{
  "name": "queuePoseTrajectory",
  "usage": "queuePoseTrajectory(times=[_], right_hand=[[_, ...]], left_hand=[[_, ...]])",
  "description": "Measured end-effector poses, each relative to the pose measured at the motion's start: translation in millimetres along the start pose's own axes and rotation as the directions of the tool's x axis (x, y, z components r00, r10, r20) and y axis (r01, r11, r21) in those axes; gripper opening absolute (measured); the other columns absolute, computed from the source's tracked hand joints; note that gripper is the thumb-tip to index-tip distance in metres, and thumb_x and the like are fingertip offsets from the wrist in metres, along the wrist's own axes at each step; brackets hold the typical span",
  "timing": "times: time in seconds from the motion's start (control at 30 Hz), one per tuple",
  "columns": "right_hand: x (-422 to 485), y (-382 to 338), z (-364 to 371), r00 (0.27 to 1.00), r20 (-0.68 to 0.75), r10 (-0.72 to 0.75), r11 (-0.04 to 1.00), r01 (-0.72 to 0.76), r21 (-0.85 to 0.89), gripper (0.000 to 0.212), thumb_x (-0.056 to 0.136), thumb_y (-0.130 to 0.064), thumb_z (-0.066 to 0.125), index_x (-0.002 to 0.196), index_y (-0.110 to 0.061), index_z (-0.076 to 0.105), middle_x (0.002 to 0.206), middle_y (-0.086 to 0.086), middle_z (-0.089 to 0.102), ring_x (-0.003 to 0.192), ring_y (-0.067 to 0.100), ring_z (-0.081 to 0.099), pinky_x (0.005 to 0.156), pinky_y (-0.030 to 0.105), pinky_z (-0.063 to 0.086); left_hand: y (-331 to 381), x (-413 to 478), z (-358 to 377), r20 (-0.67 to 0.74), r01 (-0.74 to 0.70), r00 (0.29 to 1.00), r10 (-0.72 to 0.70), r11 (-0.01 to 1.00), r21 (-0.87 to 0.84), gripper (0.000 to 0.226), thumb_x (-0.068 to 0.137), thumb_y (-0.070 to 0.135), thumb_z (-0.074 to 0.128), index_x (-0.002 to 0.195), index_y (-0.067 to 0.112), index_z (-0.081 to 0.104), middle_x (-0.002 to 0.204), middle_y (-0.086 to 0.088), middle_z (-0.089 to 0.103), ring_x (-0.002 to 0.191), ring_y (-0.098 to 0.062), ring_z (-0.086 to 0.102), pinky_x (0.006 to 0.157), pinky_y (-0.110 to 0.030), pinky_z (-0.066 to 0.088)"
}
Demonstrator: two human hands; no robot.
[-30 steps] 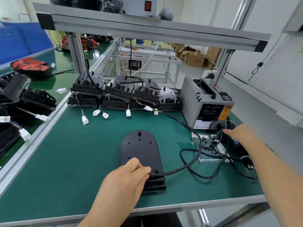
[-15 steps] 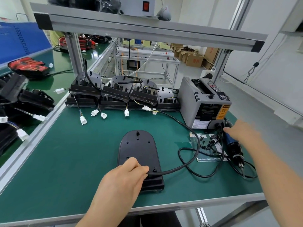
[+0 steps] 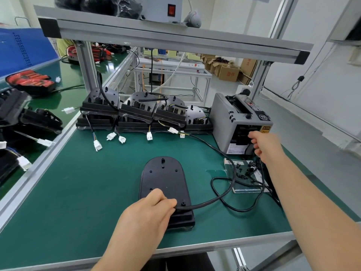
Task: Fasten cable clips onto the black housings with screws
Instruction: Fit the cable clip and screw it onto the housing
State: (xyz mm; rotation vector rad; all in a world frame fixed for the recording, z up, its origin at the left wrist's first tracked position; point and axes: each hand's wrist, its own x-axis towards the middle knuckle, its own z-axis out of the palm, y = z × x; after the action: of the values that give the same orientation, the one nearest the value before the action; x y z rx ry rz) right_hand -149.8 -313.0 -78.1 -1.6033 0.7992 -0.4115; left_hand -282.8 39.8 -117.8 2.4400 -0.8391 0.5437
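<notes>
Fingers (image 3: 166,202) of the left hand (image 3: 148,214) are curled over the near end of the black housing (image 3: 163,178). They pinch the black cable (image 3: 214,200) where it leaves the housing's near right corner. In my judgement this grip pins the cable down beside the small raised post (image 3: 183,202) so that a clip can be seated over it. No clip is fitted there yet.

The housing lies flat on the green bench mat (image 3: 78,192), near the front edge. It is a long matt-black oval with several small holes, a slotted hole at its far end and a stepped block at its near end.

To the housing's right, a printed sheet (image 3: 248,189) carries a scatter of small black clips and screws (image 3: 242,173); they are too small to tell one from the other.

Further right, and beyond the housing, stands a grey tape dispenser (image 3: 224,118). The right hand (image 3: 267,147) is at the dispenser's front with its fingers curled. Whether they hold anything cannot be told; I judge it is fetching a tool or part.

Beyond the housing sits a row of stacked housings (image 3: 136,112), with white connectors (image 3: 149,136) trailing towards it.
</notes>
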Motion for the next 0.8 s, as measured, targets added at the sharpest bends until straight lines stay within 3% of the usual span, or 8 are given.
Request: queuePoseTrajectory(times=[0.13,0.4,0.5,0.67,0.8], right_hand=[[2,-1,3,0.999,-0.022,0.024,0.998,-0.023,0.057,0.012,0.084,-0.014,0.063,0.091,-0.005,0.059,0.069,0.002,0.044,0.051,0.009,0.032,0.031,0.014,0.024],[5,1,9,0.998,-0.056,0.038,0.991,-0.03,0.13,0.012,0.082,-0.009,0.063,0.08,-0.011,0.051,0.065,0.001,0.041,0.049,0.009,0.029,0.03,0.014,0.021],[5,1,12,0.998,-0.063,0.023,0.987,-0.013,0.162,0.017,0.081,-0.007,0.062,0.075,-0.014,0.047,0.061,0.001,0.038,0.047,0.01,0.025,0.031,0.015,0.019],[-2,2,17,0.994,-0.109,0.017,0.981,0.004,0.194,0.026,0.08,-0.009,0.06,0.066,-0.017,0.04,0.057,0.0,0.036,0.037,0.009,0.023,0.031,0.013,0.017],[-5,5,14,0.994,-0.102,0.025,0.979,-0.004,0.206,0.03,0.08,-0.01,0.059,0.064,-0.02,0.036,0.057,-0.001,0.035,0.035,0.007,0.02,0.032,0.014,0.016]], left_hand=[[-1,0,0,0.0,0.007,1.0,-0.007,1.0,0.002,0.033,0.087,0.029,0.042,0.079,0.019,0.072,0.073,0.006,0.057,0.057,-0.013,0.065,0.045,-0.023,0.051],[-1,-2,1,0.014,0.011,1.0,-0.01,1.0,-0.023,0.01,0.078,0.019,0.062,0.079,0.019,0.072,0.072,0.006,0.057,0.056,-0.012,0.064,0.044,-0.024,0.051],[-2,-1,2,0.01,0.005,1.0,-0.005,1.0,-0.027,0.017,0.084,0.024,0.056,0.081,0.02,0.072,0.073,0.006,0.057,0.056,-0.012,0.064,0.045,-0.023,0.051],[-2,-1,2,0.009,-0.001,1.0,0.001,0.999,-0.043,0.011,0.078,0.021,0.063,0.082,0.02,0.073,0.073,0.007,0.057,0.057,-0.011,0.064,0.044,-0.023,0.051],[-4,-1,3,0.009,-0.001,1.0,0.002,1.0,-0.02,0.025,0.087,0.026,0.047,0.08,0.019,0.071,0.073,0.006,0.056,0.056,-0.012,0.063,0.044,-0.023,0.05]])
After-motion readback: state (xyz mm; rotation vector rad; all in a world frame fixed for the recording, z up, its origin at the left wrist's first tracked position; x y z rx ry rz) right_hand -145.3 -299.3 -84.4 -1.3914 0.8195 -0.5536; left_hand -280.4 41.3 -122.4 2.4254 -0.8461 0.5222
